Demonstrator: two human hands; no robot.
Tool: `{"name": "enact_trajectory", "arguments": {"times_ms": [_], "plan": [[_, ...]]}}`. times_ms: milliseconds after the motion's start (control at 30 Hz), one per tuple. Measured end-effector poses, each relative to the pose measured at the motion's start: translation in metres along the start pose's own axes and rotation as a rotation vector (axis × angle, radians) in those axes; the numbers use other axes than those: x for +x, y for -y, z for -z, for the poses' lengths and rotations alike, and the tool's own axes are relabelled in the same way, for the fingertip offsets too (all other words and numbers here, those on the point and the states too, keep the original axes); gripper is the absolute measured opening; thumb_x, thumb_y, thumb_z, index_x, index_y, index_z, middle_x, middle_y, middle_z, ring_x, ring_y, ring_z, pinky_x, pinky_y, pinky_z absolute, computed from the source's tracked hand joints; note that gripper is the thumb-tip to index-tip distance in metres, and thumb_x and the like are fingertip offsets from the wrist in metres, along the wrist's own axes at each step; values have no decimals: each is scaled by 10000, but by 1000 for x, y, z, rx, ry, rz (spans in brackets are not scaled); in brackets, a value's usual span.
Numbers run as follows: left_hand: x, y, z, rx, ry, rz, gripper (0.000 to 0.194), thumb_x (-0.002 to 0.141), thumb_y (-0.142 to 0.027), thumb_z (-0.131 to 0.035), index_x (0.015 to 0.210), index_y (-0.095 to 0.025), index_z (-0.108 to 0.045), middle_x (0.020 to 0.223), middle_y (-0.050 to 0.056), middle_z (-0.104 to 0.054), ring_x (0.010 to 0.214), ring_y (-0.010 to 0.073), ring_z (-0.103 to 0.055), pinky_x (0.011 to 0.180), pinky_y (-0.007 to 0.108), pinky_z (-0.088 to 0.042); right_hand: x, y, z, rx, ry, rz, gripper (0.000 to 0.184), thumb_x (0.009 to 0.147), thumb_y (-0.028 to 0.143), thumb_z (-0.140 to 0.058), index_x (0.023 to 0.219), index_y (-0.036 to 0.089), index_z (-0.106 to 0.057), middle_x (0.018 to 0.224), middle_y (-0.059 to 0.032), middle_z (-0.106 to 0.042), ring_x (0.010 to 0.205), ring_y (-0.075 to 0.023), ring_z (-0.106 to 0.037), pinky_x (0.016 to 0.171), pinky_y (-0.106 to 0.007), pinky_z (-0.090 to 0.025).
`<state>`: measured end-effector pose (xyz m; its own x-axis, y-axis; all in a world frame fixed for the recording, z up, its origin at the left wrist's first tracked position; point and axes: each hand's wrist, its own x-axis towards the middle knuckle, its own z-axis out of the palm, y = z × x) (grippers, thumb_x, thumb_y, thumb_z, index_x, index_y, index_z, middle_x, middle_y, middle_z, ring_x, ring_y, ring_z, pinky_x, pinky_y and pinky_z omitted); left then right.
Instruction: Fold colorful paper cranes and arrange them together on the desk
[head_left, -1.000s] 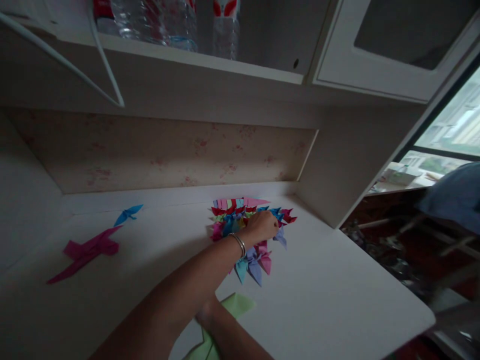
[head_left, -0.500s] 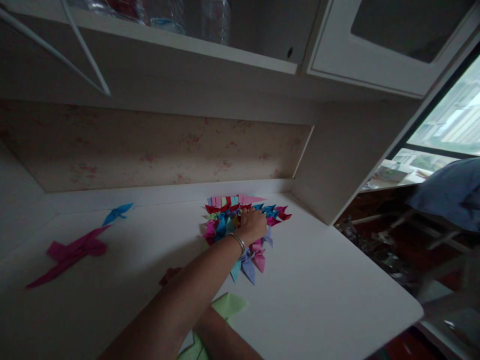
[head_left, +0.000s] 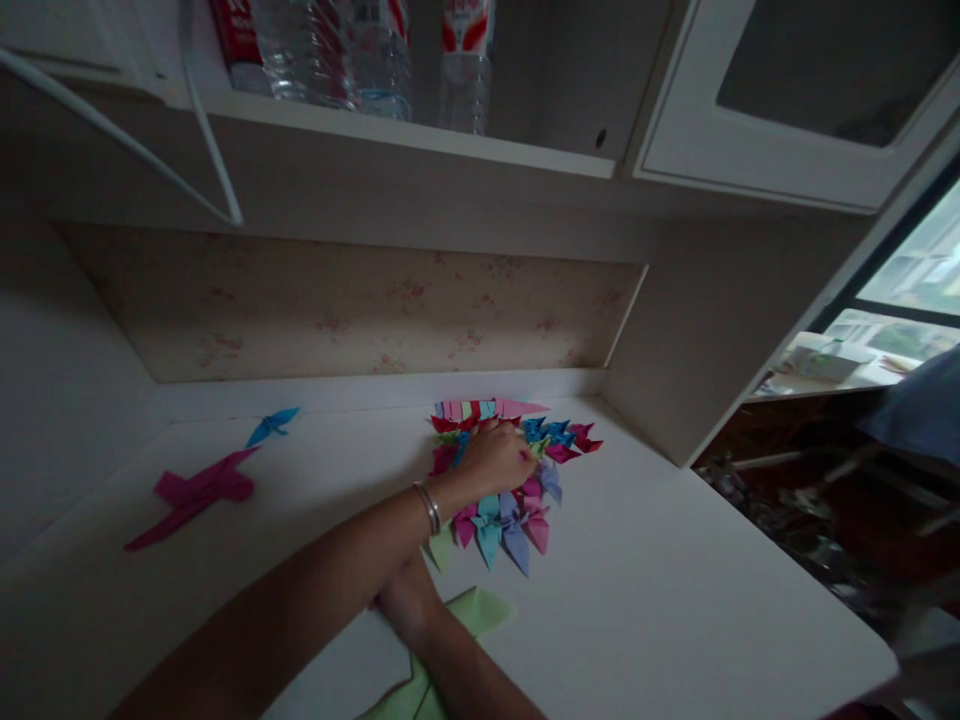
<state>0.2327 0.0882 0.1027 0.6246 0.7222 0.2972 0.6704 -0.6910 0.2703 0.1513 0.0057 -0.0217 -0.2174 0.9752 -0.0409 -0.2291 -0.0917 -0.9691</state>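
My left hand (head_left: 491, 460), with a metal bangle on its wrist, reaches across the white desk (head_left: 675, 600) and lies on a pile of small colourful paper cranes (head_left: 517, 520). Its fingers curl down into the pile, and what they grip is hidden. My right hand (head_left: 405, 600) lies near the front, crossed under my left forearm, on a light green sheet of paper (head_left: 472, 610). Its fingers are covered by the forearm.
A large magenta folded paper shape (head_left: 195, 492) and a small blue paper crane (head_left: 271, 425) lie at the left of the desk. Water bottles (head_left: 375, 50) stand on the shelf above. A cabinet side panel (head_left: 720, 330) bounds the desk at right; the desk edge drops off beyond it.
My left hand has drawn back a little to the left over the crane pile. My right hand, out to the left under the forearm half a second ago, is back on the green paper.
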Motion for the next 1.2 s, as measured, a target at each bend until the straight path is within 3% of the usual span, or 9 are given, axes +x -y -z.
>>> {"name": "enact_trajectory", "arguments": {"times_ms": [100,233,400,533,700,933,1100,1200], "plan": [[-43,26,19,-18,-35,21,246,836,-266,-511,806,-230,-753,885,47,-689,886,201,-581,847,322,-419,0,4,-4,-13,-55,-50,372,798,383,-485,476,198,-507,404,29,-443,378,-98,-384,395,-219,-283],[-115,79,33,-183,-77,101,230,834,-239,-510,793,-226,-736,857,35,-672,879,186,-582,850,291,-425,-3,9,-5,-25,-41,-68,389,803,442,-506,519,182,-559,412,30,-467,382,-89,-393,397,-210,-272],[-206,144,39,-407,-126,461,249,828,-291,-483,759,-181,-696,804,33,-672,795,174,-609,743,254,-450,-6,11,-5,26,-17,-76,414,814,553,-536,684,164,-591,528,35,-505,409,-72,-389,399,-204,-271],[-259,166,38,-581,-23,622,274,818,-381,-498,757,-181,-675,746,8,-678,752,180,-605,700,258,-452,-9,11,-6,-84,-31,-65,437,827,570,-530,648,174,-575,483,48,-445,415,-77,-351,410,-222,-241],[-277,169,34,-687,-140,686,314,825,-445,-491,782,-186,-663,757,7,-661,750,179,-590,680,250,-451,-12,15,-11,-312,-30,-21,447,841,552,-521,579,190,-549,476,34,-440,441,-97,-340,429,-249,-223],[-278,175,36,-877,-103,669,287,798,-421,-522,770,-173,-665,684,-16,-610,690,163,-537,620,245,-398,7,37,-34,-571,24,-34,386,865,455,-490,627,180,-618,497,21,-530,457,-115,-463,454,-230,-304],[-278,178,34,-901,-93,681,307,784,-399,-522,573,-178,-489,536,-59,-399,547,112,-393,520,238,-287,67,62,-90,-747,79,112,262,843,319,-502,691,198,-679,626,0,-640,532,-128,-528,540,-244,-338],[-277,179,34,-919,-102,702,334,787,-407,-513,551,-195,-408,525,-72,-322,519,99,-328,498,242,-243,112,66,-137,-775,71,115,210,776,286,-580,603,200,-662,539,9,-597,521,-132,-496,556,-258,-318]]}}
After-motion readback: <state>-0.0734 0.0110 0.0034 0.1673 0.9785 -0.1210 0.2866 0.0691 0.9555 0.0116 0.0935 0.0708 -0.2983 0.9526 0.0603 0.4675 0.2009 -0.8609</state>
